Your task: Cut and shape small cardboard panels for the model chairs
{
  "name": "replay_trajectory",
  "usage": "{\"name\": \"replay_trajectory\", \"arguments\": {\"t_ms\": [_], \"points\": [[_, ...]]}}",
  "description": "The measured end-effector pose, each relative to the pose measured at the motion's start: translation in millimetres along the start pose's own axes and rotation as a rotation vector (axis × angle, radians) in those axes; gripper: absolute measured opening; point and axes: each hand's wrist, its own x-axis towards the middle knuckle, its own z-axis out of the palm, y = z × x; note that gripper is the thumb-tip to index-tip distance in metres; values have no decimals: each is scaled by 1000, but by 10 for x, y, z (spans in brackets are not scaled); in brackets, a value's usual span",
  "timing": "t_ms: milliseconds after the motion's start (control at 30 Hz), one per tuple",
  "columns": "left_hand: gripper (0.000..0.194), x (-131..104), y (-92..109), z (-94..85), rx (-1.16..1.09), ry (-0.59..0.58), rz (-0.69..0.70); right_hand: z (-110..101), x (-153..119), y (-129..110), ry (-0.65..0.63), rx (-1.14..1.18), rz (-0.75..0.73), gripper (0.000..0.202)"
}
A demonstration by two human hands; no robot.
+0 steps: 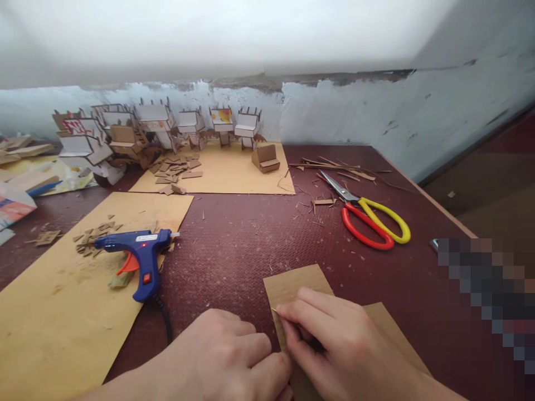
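Well, the right hand (334, 334) pinches a thin pale sliver (274, 310) over the brown cardboard (297, 282), while the left hand (234, 356) curls nearby, its grip hidden from me.

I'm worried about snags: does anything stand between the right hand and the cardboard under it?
Nothing visible does: the right hand lies over the cardboard, a thin pale sliver at its fingertips. The palm is hidden.

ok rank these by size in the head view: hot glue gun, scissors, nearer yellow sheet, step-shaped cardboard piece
1. Nearer yellow sheet, running out of frame
2. Scissors and hot glue gun, too alike to rank
3. Step-shaped cardboard piece
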Motion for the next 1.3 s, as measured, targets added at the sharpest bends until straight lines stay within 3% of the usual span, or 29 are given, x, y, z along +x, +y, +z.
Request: {"name": "replay_trajectory", "arguments": {"t_ms": [1300], "points": [[42, -13, -44, 114, 27, 71, 43, -9, -34, -33, -9, -33, 4, 25]]}}
